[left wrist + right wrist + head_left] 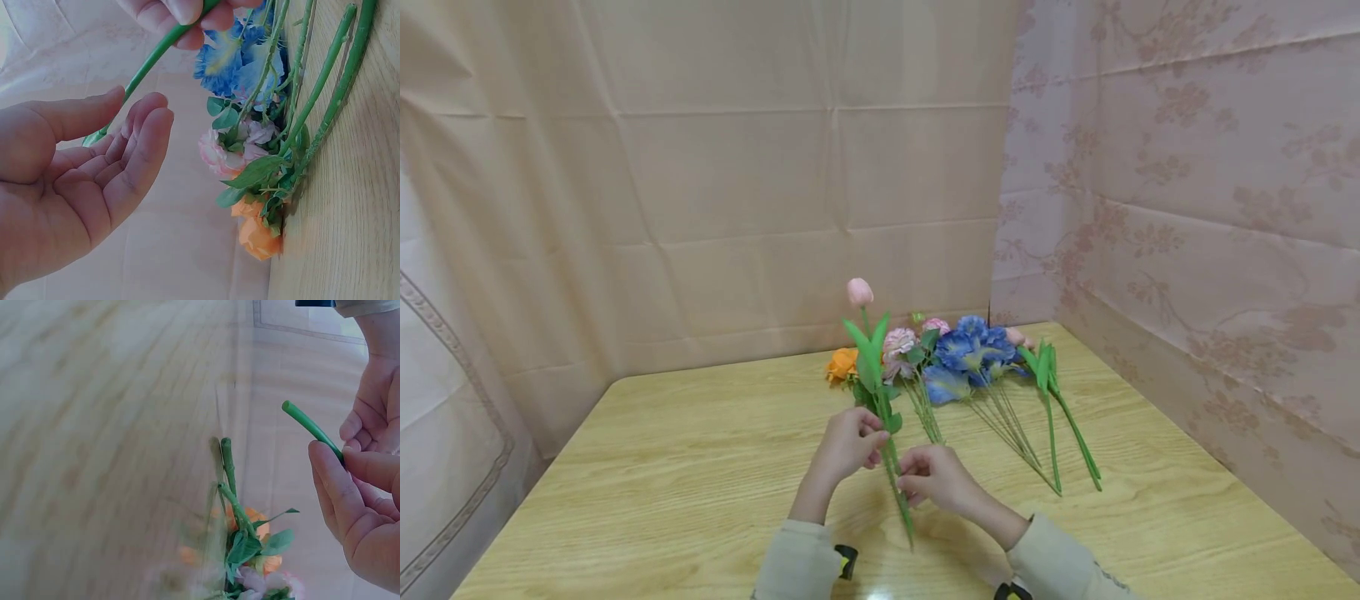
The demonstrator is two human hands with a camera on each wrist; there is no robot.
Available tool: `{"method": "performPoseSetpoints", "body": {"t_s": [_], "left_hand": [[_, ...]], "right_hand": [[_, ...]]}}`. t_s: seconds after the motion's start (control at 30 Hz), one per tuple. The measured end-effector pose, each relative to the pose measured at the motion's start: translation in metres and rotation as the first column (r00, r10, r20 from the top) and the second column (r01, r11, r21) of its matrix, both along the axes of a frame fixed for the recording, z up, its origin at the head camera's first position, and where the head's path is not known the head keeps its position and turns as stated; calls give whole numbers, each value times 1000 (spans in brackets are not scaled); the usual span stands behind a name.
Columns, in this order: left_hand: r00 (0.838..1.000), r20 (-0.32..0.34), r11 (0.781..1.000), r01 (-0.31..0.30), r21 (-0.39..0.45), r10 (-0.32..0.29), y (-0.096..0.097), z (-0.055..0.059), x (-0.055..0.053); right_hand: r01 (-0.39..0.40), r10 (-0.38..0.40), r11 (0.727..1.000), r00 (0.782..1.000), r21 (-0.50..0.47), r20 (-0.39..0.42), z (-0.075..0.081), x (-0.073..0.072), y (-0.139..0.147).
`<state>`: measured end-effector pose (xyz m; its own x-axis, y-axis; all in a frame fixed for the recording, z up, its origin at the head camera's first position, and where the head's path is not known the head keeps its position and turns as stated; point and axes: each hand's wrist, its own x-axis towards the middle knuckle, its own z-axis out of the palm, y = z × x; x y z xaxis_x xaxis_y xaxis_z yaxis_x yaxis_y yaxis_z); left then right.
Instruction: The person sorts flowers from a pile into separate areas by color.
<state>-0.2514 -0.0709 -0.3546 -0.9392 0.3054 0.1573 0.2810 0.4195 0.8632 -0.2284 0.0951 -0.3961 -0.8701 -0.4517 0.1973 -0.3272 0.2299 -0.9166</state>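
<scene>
My right hand pinches the lower green stem of a pink tulip between thumb and fingers. The tulip stands raised over the table, its bloom at the top and long green leaves below. My left hand is beside the stem, fingers loosely bent with a gap to the thumb. In the left wrist view the stem passes behind that thumb's tip; whether they touch I cannot tell. Orange roses lie behind the hands, their green stems pointing toward me.
On the wooden table, pink-and-white flowers lie beside the orange ones. Blue flowers with thin stems come to their right. Farther right are more pink tulips with green stems. Cloth curtains hang behind and at both sides.
</scene>
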Motion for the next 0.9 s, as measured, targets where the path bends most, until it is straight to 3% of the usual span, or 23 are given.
{"method": "performPoseSetpoints", "body": {"t_s": [0.23,0.47,0.63,0.9], "left_hand": [[1000,9,1000,9,-20,-9,-2,1,2],[1000,5,1000,17,-24,-17,-3,1,3],[1000,16,999,19,-32,-18,-3,1,3],[1000,18,999,26,-31,-26,-2,-1,2]], "right_hand": [[25,-25,1000,999,-11,-25,2,0,9],[5,-9,999,991,-34,-130,-8,-8,26],[102,-102,995,993,1,-51,-1,-5,32],[124,-125,992,986,-15,-107,-3,-8,46]]}}
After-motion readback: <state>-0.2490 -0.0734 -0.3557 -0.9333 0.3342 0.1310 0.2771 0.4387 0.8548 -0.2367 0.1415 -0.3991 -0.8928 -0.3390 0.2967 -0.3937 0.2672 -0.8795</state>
